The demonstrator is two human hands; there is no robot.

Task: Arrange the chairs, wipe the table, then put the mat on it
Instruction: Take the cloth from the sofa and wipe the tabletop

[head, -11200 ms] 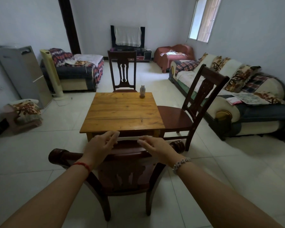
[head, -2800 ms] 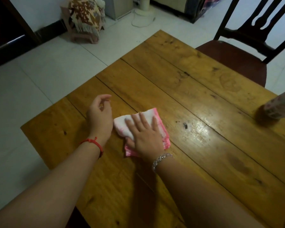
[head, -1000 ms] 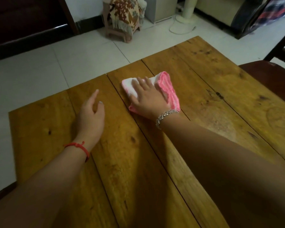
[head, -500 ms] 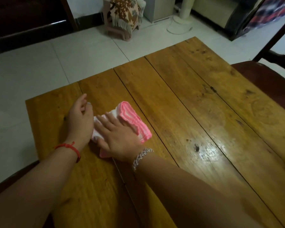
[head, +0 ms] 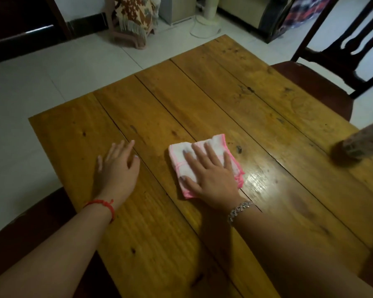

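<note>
Fingers (head: 199, 150) of the right hand (head: 209, 175) lie spread wide and flat on a folded white cloth (head: 205, 163) with pink edging, pinning it to the wooden table (head: 202, 100) near the middle of the top. Left hand (head: 119, 166) rests open and empty on the boards just beside it, fingers loosely apart, holding nothing. A bottle (head: 362, 143) — blurred at the right edge — stands on the table, well apart from the cloth. One chair (head: 340, 61) sits tucked at the far right side. No mat is in view.

Wiping looks to be underway. To do it well, the palm should press evenly and travel along the boards in overlapping strokes, reaching the edges and corners — and the bottle probably needs lifting so the patch beneath is cleaned too. The left hand can steady the body. A glossy patch just right of the cloth may be moisture or reflected light; I cannot tell which.
</note>
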